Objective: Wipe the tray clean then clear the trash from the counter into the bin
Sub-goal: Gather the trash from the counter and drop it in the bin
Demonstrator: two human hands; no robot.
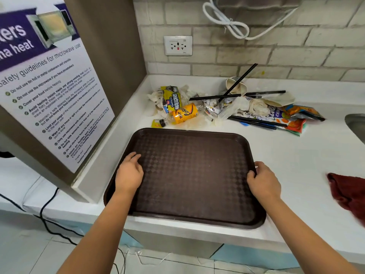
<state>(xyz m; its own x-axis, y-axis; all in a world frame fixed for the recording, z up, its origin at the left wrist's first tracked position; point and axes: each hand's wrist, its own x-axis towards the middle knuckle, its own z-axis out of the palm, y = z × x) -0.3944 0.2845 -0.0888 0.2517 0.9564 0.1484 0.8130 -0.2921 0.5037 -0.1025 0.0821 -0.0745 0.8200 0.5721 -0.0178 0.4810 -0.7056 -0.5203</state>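
1. Tray (189, 175), dark brown with a textured bed, lies flat on the white counter (296, 155), its near edge at the counter's front lip.
2. Right hand (263, 181) grips the tray's right rim, fingers curled over it.
3. Left hand (129, 174) rests on the tray's left side, fingers loosely bent, holding nothing.
4. Trash (227, 107) is heaped just behind the tray: wrappers, a crushed orange bottle (184, 113), black straws, tissue.
5. Red cloth (347, 192) lies on the counter to the right, apart from the tray.

Dark brown tray (193, 175) (diamond-textured), dark red cloth (347, 192), white counter (296, 155).
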